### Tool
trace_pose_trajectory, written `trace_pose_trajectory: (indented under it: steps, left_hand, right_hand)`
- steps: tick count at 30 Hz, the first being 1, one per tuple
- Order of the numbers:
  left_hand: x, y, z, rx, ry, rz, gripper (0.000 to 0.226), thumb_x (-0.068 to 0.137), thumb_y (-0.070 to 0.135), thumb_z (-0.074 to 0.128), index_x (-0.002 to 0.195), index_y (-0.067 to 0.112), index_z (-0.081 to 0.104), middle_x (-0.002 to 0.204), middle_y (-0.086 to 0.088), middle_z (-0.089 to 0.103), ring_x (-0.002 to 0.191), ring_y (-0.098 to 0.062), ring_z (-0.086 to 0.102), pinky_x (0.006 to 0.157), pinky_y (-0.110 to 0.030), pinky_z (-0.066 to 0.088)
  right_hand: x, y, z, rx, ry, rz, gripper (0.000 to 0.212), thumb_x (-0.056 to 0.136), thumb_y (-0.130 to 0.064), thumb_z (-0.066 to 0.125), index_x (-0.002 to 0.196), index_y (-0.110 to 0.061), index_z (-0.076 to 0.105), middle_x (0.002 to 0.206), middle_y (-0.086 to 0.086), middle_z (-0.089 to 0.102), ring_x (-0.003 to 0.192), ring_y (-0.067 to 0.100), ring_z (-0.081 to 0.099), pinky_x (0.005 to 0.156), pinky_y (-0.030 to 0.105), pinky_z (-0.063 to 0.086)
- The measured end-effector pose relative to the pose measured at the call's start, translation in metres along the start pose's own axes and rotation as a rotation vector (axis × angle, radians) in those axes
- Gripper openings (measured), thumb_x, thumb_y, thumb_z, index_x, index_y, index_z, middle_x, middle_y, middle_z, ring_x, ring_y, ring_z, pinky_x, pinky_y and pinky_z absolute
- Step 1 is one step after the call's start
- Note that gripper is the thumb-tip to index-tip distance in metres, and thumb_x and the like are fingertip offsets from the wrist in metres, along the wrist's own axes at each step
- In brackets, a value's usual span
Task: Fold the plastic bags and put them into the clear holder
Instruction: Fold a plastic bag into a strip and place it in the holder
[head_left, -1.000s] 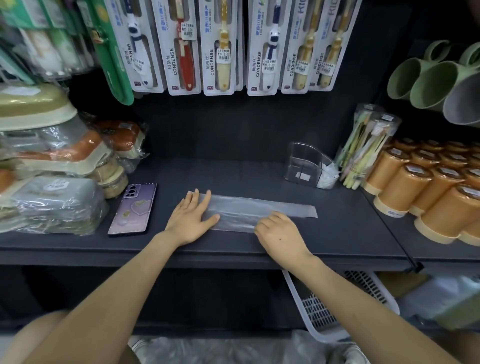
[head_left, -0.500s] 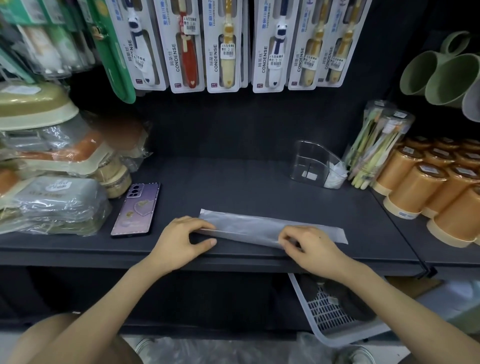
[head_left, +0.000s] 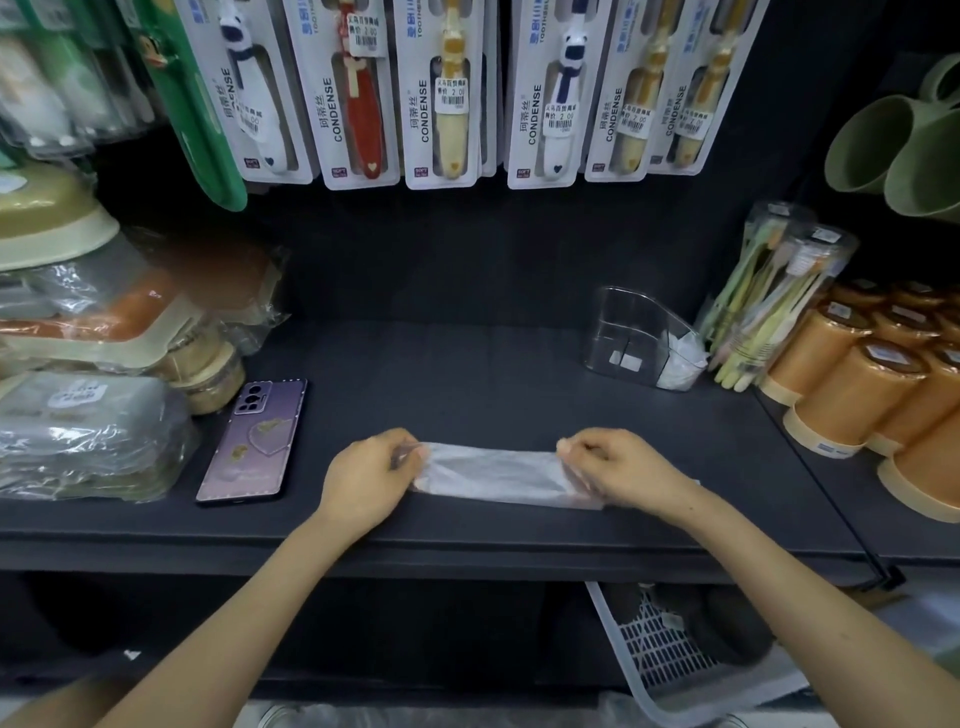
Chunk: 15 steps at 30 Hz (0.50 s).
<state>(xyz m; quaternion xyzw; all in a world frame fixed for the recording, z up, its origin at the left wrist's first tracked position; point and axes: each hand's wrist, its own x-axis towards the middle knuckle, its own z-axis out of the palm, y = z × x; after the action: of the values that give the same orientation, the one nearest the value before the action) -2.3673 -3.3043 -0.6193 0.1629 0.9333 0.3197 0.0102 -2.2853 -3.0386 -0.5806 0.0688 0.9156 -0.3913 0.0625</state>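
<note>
Half a second ago the left hand (head_left: 371, 478) and right hand (head_left: 618, 470) lay flatter along the plastic bag (head_left: 493, 473); now both have curled onto its ends. It lies near the front edge of the dark shelf (head_left: 467, 374); a long, narrow, cloudy strip, creased lengthwise, so I judge the short folds and the stowing remain. The clear holder (head_left: 618, 332) stands well apart at the back right, with some white folded plastic already in its right end. Each hand pinches a strip end between thumb and fingertips.
</note>
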Motion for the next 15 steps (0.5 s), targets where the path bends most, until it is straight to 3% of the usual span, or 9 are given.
trace_pose_trajectory:
  steps: [2,6,9,11,15]
  left_hand:
    - [0.003,0.001,0.001,0.038,-0.010,-0.014,0.015,0.097,0.033,0.052,0.085,0.026,0.058,0.068,0.007,0.059,0.067,-0.012,0.055,0.054,-0.019,0.034]
    - [0.005,0.004,-0.001,0.045,-0.003,-0.055,0.015,0.096,0.035,0.052,0.093,0.024,0.063,0.083,0.004,0.067,0.081,-0.017,0.061,0.061,-0.026,0.039]
    - [0.004,0.004,-0.005,0.005,0.020,-0.094,0.016,0.094,0.036,0.055,0.100,0.022,0.062,0.076,0.006,0.064,0.076,-0.016,0.060,0.059,-0.024,0.036]
    - [0.000,0.006,-0.008,0.064,0.143,-0.077,0.025,0.092,0.036,0.060,0.107,0.016,0.061,0.076,0.003,0.063,0.075,-0.021,0.060,0.062,-0.028,0.038]
    - [-0.013,0.012,0.000,0.450,0.499,0.253,0.041,0.083,0.039,0.056,0.108,0.007,0.064,0.096,-0.012,0.061,0.085,-0.032,0.056,0.076,-0.040,0.035]
  right_hand:
    - [0.003,0.004,0.002,-0.065,0.042,-0.003,0.022,0.090,-0.031,0.062,0.072,-0.018,0.065,0.065,-0.011,0.063,0.060,-0.001,0.055,0.063,0.020,0.042]
    - [0.007,0.006,0.008,-0.160,0.102,0.035,0.023,0.088,-0.025,0.063,0.066,-0.022,0.062,0.067,-0.013,0.063,0.067,-0.001,0.056,0.064,0.022,0.042]
    - [0.008,0.004,0.009,-0.179,0.105,0.060,0.020,0.088,-0.026,0.062,0.068,-0.023,0.062,0.065,-0.013,0.061,0.072,0.003,0.058,0.063,0.020,0.044]
    - [0.008,0.002,0.010,-0.199,0.102,0.066,0.017,0.089,-0.027,0.061,0.073,-0.021,0.064,0.067,-0.013,0.061,0.074,0.006,0.059,0.063,0.019,0.044]
    - [0.008,0.003,0.010,-0.227,0.099,0.046,0.017,0.091,-0.029,0.060,0.078,-0.018,0.066,0.078,-0.005,0.068,0.084,0.012,0.064,0.072,0.026,0.048]
